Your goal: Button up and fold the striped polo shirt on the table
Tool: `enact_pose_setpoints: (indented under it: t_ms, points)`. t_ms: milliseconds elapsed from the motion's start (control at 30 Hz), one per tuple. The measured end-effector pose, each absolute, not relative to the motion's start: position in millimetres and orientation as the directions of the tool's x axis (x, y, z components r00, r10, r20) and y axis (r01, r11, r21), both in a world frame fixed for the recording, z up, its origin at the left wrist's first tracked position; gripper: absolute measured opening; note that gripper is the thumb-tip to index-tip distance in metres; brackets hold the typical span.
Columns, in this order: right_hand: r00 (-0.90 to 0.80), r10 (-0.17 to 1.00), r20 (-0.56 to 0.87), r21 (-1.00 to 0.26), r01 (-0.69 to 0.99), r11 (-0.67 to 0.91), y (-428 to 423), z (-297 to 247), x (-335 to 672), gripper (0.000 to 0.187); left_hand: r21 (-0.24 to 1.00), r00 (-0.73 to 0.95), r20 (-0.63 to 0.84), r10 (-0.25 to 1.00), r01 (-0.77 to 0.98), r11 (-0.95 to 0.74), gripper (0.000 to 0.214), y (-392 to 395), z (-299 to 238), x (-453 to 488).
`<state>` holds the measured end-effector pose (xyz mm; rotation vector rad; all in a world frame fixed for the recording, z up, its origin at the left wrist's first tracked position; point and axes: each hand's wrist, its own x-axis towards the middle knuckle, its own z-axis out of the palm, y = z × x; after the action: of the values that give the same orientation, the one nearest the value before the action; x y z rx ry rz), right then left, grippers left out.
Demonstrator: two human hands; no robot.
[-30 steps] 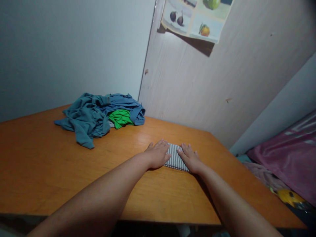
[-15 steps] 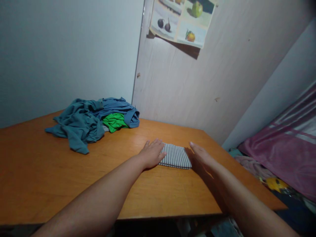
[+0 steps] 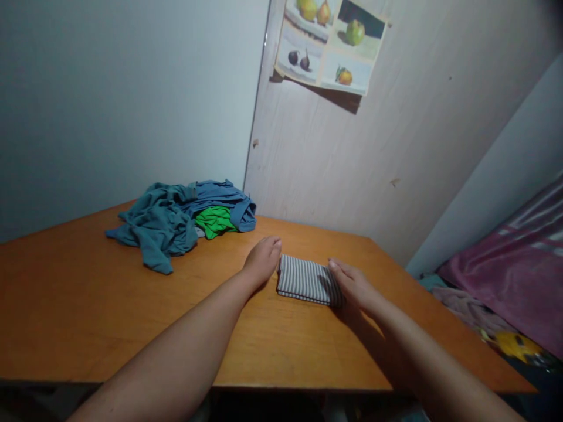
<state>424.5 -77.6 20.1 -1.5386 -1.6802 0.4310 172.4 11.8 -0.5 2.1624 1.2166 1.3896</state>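
A striped grey-and-white cloth (image 3: 303, 279), folded into a small flat rectangle, lies on the wooden table (image 3: 176, 328). My left hand (image 3: 263, 258) stands on its edge beside the cloth's left side, fingers stretched forward and close together. At the right side is my right hand (image 3: 352, 282), its fingers extended and its shadow falling over that end of the cloth. The hand's near side overlaps the cloth's right edge in view; whether it touches is hard to make out. Neither hand shows a grip on the cloth.
Crumpled clothes lie at the back left: a teal garment (image 3: 162, 223), a blue garment (image 3: 215, 196) and a bright green one (image 3: 214, 221). A fruit picture sheet (image 3: 328, 50) hangs on the back wall. Pink fabric (image 3: 514, 281) is beyond the table's right edge.
My left hand has lifted off the cloth's top and turned on edge at its left side. My right hand has moved in to the cloth's right edge. The view has shifted slightly.
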Motion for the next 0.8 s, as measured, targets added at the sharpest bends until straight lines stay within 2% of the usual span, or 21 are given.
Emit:
enact_pose_setpoints:
  t_ms: [100,233,367,467,533,633,800]
  points:
    - [-0.111,0.948,0.297,-0.580,0.768,0.272,-60,27,394,0.076,0.702,0.078,0.558,0.826,0.485,-0.521,0.032,21,-4,165]
    - [-0.292,0.933,0.212,-0.381,0.854,0.354,-46,28,352,0.085,0.730,0.031,0.531,0.847,0.490,-0.476,0.031,27,-9,160]
    - [-0.313,0.945,0.097,-0.225,0.918,0.327,-44,8,330,0.083,0.745,0.001,0.519,0.855,0.491,-0.453,0.032,31,-12,160]
    - [-0.290,0.953,0.085,-0.165,0.939,0.300,-46,-9,328,0.082,0.754,-0.003,0.506,0.863,0.487,-0.441,0.032,31,-14,161]
    - [-0.288,0.952,0.102,-0.178,0.936,0.303,-47,-15,329,0.081,0.756,0.006,0.500,0.866,0.484,-0.440,0.033,30,-14,163]
    - [-0.292,0.945,0.148,-0.288,0.901,0.324,-45,-18,332,0.080,0.752,0.037,0.503,0.863,0.474,-0.459,0.034,26,-13,166]
    - [-0.201,0.952,0.232,-0.653,0.693,0.305,-41,0,349,0.072,0.703,0.128,0.531,0.838,0.486,-0.520,0.028,14,-6,170]
